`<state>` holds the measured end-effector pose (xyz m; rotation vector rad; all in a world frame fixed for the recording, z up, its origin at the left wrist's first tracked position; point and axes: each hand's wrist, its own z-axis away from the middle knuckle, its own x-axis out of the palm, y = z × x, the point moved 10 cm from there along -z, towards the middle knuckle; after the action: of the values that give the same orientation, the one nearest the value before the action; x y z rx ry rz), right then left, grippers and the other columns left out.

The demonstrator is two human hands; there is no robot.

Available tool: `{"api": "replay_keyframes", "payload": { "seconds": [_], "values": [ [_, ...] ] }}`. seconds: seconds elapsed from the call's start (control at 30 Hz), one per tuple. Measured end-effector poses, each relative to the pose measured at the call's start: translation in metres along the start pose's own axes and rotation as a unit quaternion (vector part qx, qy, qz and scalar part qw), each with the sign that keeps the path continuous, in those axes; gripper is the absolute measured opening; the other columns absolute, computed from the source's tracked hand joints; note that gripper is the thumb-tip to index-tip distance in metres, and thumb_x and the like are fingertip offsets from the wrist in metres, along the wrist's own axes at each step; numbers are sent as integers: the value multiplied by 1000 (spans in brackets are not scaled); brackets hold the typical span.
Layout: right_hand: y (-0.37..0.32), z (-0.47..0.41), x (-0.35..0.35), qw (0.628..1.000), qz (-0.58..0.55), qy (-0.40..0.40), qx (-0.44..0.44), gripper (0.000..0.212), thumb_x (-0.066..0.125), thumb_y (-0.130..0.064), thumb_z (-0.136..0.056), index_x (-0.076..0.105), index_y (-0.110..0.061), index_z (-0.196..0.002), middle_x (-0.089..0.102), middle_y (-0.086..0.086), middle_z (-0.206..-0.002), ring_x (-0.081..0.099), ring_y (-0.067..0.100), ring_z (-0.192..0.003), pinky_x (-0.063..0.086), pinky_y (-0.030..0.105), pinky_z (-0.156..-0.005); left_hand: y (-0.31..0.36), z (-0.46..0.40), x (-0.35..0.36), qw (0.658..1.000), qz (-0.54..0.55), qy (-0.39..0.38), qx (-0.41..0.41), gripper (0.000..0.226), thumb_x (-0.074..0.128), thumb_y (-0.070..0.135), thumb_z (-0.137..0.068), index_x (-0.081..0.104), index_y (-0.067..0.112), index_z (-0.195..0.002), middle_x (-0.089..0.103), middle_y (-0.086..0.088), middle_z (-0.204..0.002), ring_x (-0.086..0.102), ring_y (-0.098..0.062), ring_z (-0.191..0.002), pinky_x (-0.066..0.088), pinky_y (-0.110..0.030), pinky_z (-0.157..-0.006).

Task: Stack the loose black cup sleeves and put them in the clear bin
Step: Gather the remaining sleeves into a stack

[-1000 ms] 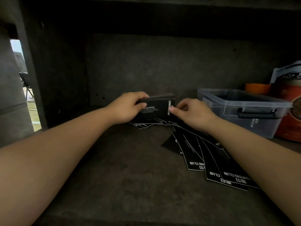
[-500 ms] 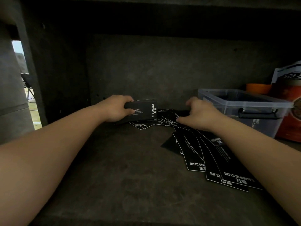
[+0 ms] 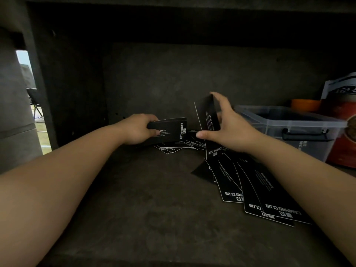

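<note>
Nearest, a fan of loose sleeves (image 3: 269,193) lies unstacked on the shelf (image 3: 144,199), farther in the left hand (image 3: 138,130) grips a small stack (image 3: 170,130) while the right hand (image 3: 229,128) pinches one sleeve (image 3: 209,116), and the bin (image 3: 289,128), far right, shows murky contents.

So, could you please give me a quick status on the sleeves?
Left hand grips stack. Right hand lifts one sleeve. Loose sleeves remain. Clear bin unobstructed.

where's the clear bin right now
In the head view the clear bin sits at the right of the shelf, just beyond the right hand, with an orange-red container on its far side.
</note>
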<state>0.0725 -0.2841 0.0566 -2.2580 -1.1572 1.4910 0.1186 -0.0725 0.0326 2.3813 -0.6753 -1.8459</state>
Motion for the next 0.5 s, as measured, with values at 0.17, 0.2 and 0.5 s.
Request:
{"api": "replay_keyframes", "payload": {
  "seconds": [0.17, 0.2, 0.5],
  "values": [
    [11, 4, 17, 994, 81, -72, 28, 85, 80, -19, -76, 32, -34, -144, 57, 6, -130, 57, 16, -115, 43, 25, -96, 0, -2, 0, 1000, -3, 1, 3, 9, 60, 29, -95, 55, 32, -102, 62, 3, -106, 57, -16, -99, 43, -30, -83],
    [12, 5, 24, 991, 86, -99, 25, 66, 78, -18, -78, 46, -31, -134, 63, 2, -122, 60, 12, -108, 45, 25, -95, 0, -2, 1, 1000, -1, -1, 1, 10, 60, 27, -95, 57, 30, -104, 62, 2, -108, 57, -16, -100, 44, -31, -85],
    [0, 3, 18, 993, 98, -54, -38, 13, 68, -23, -87, 66, -35, -85, 65, -11, -73, 61, 1, -64, 46, 16, -66, -7, 10, -6, 976, 216, -5, -38, 45, 31, 48, -103, 71, 27, -99, 70, 10, -98, 63, -6, -95, 41, -21, -79]
  ]
}}
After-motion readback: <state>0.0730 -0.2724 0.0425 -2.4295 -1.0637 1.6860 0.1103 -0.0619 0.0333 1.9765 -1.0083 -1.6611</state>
